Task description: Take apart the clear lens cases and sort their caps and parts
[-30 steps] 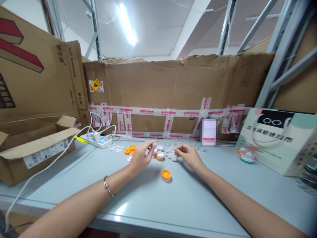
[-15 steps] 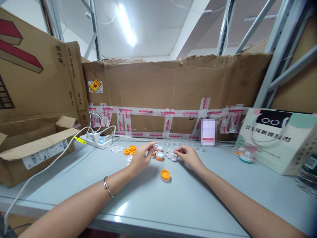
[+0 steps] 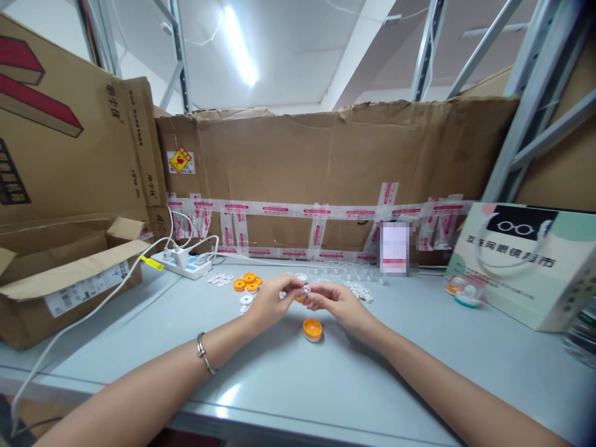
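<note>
My left hand (image 3: 274,302) is closed in a pinch on a small whitish plastic piece (image 3: 306,290). The fingertips of my right hand (image 3: 343,304) meet it from the other side, also pinched together at the piece; its fine shape is too small to make out. Just below both hands, an orange cap (image 3: 312,329) with a white base stands on the table, hollow side up. Behind my fingers, white and orange caps are partly hidden. To the left lie several orange caps (image 3: 248,282) and a white ring (image 3: 246,300). Right of my right hand is a heap of small white pieces (image 3: 361,292).
Small white discs (image 3: 220,279) lie near a power strip (image 3: 184,264) with white cables. Clear plastic parts (image 3: 347,270) line the back, beside a blurred upright card (image 3: 395,249). An open carton (image 3: 69,273) is at left; a paper bag (image 3: 521,267) and lens cases (image 3: 467,297) at right.
My right hand has moved left from the heap of white pieces to meet my left hand. The left hand has shifted slightly right and lower, still pinching.
</note>
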`<state>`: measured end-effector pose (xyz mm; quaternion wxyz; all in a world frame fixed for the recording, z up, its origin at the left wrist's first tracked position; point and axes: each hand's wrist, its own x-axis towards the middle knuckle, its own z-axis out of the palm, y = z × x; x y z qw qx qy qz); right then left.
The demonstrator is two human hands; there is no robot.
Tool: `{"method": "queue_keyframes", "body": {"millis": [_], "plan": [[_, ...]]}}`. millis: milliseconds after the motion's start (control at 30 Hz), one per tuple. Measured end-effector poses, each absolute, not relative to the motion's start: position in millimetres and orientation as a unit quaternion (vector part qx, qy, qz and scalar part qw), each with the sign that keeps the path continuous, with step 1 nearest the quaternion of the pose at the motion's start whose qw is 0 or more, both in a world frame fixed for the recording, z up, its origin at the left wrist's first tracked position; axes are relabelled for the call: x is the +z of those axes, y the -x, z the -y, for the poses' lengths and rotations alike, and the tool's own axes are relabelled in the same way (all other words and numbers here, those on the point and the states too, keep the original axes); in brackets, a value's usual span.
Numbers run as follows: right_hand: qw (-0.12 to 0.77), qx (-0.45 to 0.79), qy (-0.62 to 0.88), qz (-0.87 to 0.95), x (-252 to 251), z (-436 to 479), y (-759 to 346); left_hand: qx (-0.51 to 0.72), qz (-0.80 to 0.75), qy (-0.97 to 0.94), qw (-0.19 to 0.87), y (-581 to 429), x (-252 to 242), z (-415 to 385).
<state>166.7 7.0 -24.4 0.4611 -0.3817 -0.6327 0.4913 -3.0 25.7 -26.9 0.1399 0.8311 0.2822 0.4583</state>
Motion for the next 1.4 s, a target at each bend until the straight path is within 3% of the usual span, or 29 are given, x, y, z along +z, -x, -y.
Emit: {"method": "queue_keyframes", "body": {"millis": [367, 767, 1400], "plan": [[0.508, 0.531, 0.382, 0.559, -27.2, -6.4, -165.3, 0.438, -0.255, -0.861, -0.048, -0.9, -33.5, -24.9], [0.479, 0.552, 0.389, 0.561, -26.2, -5.8, -166.3, 0.395, -0.247, -0.878, -0.109, -1.3, -34.0, -23.7], [0.487, 0.422, 0.399, 0.652, -27.9, -1.7, -166.4, 0.396, -0.233, -0.879, -0.131, -2.8, -34.9, -20.5]]}}
